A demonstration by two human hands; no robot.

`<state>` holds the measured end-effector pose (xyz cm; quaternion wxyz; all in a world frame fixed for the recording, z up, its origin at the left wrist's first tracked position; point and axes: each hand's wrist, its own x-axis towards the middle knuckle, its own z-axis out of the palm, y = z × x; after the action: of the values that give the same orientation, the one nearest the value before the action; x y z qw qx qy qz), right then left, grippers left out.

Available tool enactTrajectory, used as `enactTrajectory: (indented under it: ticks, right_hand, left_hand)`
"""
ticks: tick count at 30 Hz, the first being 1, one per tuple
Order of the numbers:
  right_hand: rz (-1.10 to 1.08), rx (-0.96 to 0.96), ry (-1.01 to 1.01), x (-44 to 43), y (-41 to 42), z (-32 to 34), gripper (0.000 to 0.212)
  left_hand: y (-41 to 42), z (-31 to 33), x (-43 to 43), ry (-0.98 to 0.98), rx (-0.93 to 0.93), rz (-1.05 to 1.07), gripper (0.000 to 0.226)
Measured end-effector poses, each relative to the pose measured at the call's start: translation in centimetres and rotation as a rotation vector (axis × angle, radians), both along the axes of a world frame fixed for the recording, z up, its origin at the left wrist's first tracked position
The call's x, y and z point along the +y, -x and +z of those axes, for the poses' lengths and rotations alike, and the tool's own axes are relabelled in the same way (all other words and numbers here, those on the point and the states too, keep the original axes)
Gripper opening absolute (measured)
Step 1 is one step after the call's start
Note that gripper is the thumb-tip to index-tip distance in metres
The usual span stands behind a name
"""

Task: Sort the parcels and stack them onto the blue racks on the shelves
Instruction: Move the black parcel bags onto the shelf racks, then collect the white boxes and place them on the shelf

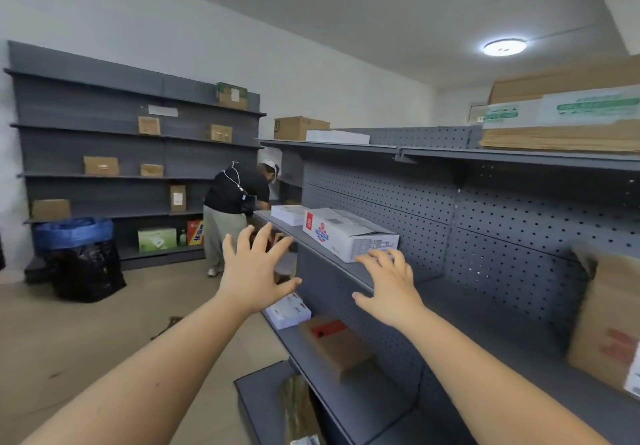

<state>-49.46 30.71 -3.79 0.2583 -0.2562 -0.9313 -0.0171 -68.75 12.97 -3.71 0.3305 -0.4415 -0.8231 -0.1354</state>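
Observation:
A white parcel with red and blue print [348, 233] lies on the grey shelf [485, 309] in front of me, near its front edge. My right hand [389, 285] is spread just below the parcel's near end, fingertips at its lower corner; contact is unclear. My left hand [254, 266] hovers with fingers spread to the left of the shelf edge, holding nothing. A smaller white parcel [290, 213] lies behind the printed one. A white labelled parcel [288, 311] and a brown box with a red mark [334, 344] lie on the shelf below.
A brown parcel [609, 320] leans at the right of my shelf. Flattened cartons [561, 122] fill the top shelf. A person in a black top [235, 209] bends at the aisle's far end. The far rack [138, 154] holds scattered boxes, with a blue-lined black bag [78, 257] beside it.

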Motion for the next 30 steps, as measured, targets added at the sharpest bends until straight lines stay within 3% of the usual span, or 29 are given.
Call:
enactTrajectory:
  ticks: [7, 13, 30]
  right_hand:
    - [0.103, 0.076, 0.001, -0.6, 7.9, 2.4, 0.06]
    - [0.194, 0.108, 0.019, -1.1, 13.2, 1.8, 0.057]
    - [0.446, 0.182, 0.087, 8.6, 32.7, -0.1, 0.046]
  left_hand:
    - [7.1, 1.8, -4.3, -0.071, 0.002, 0.117, 0.081]
    - [10.4, 0.3, -5.3, -0.018, -0.001, 0.16, 0.08]
    - [26.3, -0.9, 0.5, 0.003, -0.037, 0.362, 0.081]
